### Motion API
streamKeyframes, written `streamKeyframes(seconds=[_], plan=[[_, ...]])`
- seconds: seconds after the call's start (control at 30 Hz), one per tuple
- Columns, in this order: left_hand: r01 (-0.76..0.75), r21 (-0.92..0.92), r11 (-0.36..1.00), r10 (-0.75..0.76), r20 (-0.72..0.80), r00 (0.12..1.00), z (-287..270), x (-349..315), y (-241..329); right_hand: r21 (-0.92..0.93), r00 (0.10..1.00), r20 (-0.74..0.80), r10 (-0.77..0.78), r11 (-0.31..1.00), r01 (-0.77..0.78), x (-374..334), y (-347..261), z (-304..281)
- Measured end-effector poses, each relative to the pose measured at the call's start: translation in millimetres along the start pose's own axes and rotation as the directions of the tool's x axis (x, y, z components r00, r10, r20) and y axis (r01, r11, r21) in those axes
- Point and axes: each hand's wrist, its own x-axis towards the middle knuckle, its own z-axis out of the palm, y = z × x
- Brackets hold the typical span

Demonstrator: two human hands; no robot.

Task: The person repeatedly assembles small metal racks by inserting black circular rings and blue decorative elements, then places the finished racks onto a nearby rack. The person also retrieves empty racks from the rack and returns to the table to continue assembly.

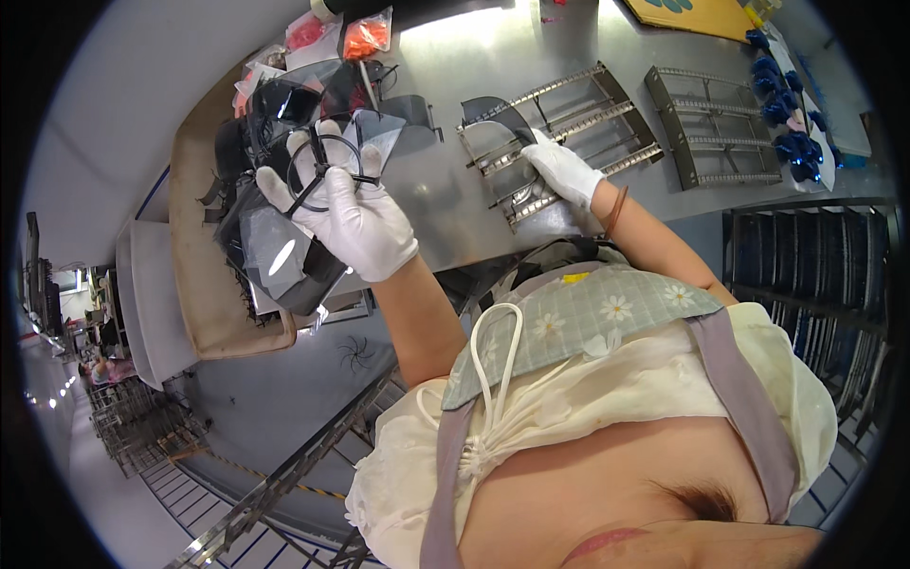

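Note:
My left hand (355,223), in a white glove, holds a thin black ring-shaped frame (319,171) with crossing bars, the thumb pressed against its middle. Beneath that hand lies a heap of dark and clear curved plastic pieces (275,242). My right hand (566,173), also gloved, is at the left end of a metal rack (569,119) on the table. Its fingertips pinch the edge of a tinted curved lens piece (493,142) lying at the rack's bars. The fingertips are partly hidden. Another dark curved piece (498,111) sits just beyond it.
A second metal rack (711,128) stands on the steel table (431,204) to the right. Shiny blue pieces (801,147) lie along the far right. Bags of orange parts (368,40) are at the back left. A tan-edged tray (204,313) borders the heap; a dark slotted rack (806,251) stands right.

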Motion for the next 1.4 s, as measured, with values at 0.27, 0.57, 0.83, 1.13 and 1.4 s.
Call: streamKeyframes(seconds=[0.27, 0.57, 0.83, 1.13, 1.4], plan=[[0.171, 0.166, 0.971, -0.183, 0.064, 0.981, 6, -17, 7, -0.81, 0.562, -0.199, -0.803, 0.458, 0.366, -9, -36, 14], [-0.426, 0.547, 0.721, -0.132, 0.712, 0.689, 11, -13, 12, 0.378, 0.889, 0.231, -0.395, 0.878, 0.292, -53, -80, -19], [0.223, 0.31, 0.924, -0.257, 0.074, 0.964, -20, -10, 8, 0.089, 0.995, -0.097, 0.023, 0.996, -0.015, -17, -4, -22], [0.28, 0.097, 0.955, -0.288, 0.074, 0.955, -46, -15, 3, 0.196, 0.985, -0.121, 0.124, 0.976, -0.099, -11, 12, -22], [0.276, 0.314, 0.909, -0.3, 0.031, 0.954, -29, -22, 2, -0.748, 0.778, -0.249, -0.576, 0.625, 0.224, -27, -25, -10]])
